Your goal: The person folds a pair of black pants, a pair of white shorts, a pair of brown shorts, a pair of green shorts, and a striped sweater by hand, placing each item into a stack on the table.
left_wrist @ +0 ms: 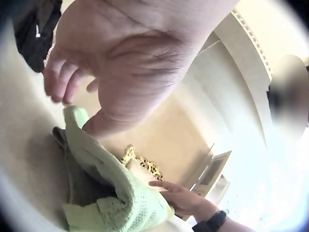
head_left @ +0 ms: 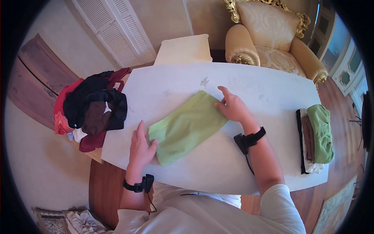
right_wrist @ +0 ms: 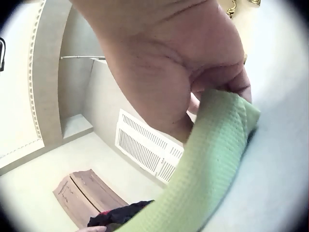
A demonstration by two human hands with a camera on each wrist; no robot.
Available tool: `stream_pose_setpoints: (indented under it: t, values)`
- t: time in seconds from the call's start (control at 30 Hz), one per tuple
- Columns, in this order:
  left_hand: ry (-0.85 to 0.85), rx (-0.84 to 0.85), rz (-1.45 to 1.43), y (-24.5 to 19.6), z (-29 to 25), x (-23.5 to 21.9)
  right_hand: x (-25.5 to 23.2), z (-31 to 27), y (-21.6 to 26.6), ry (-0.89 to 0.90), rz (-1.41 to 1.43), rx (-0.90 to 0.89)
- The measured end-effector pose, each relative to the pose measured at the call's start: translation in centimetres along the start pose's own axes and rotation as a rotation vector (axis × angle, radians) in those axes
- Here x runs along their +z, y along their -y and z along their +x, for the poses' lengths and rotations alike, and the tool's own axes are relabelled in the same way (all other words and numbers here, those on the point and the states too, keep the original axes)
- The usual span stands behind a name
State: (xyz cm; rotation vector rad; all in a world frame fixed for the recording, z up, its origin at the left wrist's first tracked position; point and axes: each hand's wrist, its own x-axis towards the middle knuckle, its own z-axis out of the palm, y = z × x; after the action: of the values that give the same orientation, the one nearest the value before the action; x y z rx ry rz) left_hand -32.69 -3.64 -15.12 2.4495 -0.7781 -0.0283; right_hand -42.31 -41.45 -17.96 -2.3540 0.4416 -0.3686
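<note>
A light green knit garment (head_left: pixel 191 126), folded into a long rectangle, lies at a slant on the white table. At its lower left end is my left hand (head_left: pixel 141 150), fingers extended and thumb close beside the garment's edge. The left wrist view shows the green layers (left_wrist: pixel 116 193) standing a little apart below that hand (left_wrist: pixel 130 67). My right hand (head_left: pixel 233 107) is at the garment's upper right end, thumb at the edge and index finger stretched out. In the right wrist view, the garment's end (right_wrist: pixel 217 125) overlaps part of the right hand (right_wrist: pixel 169 67).
A heap of dark and red clothes (head_left: pixel 93 105) sits at the table's left end. Folded clothes with a green one on top (head_left: pixel 320 132) are stacked at the right end of the white table (head_left: pixel 269 156). Beyond the far edge stand a gold armchair (head_left: pixel 272 43) and a cream stool (head_left: pixel 183 48).
</note>
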Motion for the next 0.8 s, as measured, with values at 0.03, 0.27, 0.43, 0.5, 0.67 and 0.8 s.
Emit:
stream_pose_setpoints:
  t: [0.03,0.27,0.43,0.5,0.67,0.8]
  values:
    - [-0.108,0.084,0.123,-1.1,-0.2,0.1,-1.1,-0.3,0.8,0.045,0.004,0.034]
    - [0.147,0.470,0.269,-5.0,-0.9,4.2,-4.3,-1.1,1.7,0.274,-0.085,0.079]
    - [0.255,0.335,0.326,-5.7,0.4,6.0,-4.1,-0.9,0.5,0.298,-0.113,0.042]
    - [0.274,0.294,0.369,-5.1,0.5,6.7,-3.9,-0.7,-0.1,0.291,-0.158,0.056]
    - [0.331,0.262,0.406,-4.4,-0.1,6.6,-4.0,-1.3,0.7,0.273,-0.267,0.114]
    - [0.260,0.337,0.270,-5.2,0.4,6.0,-2.3,-1.1,1.5,0.046,-0.337,-0.058]
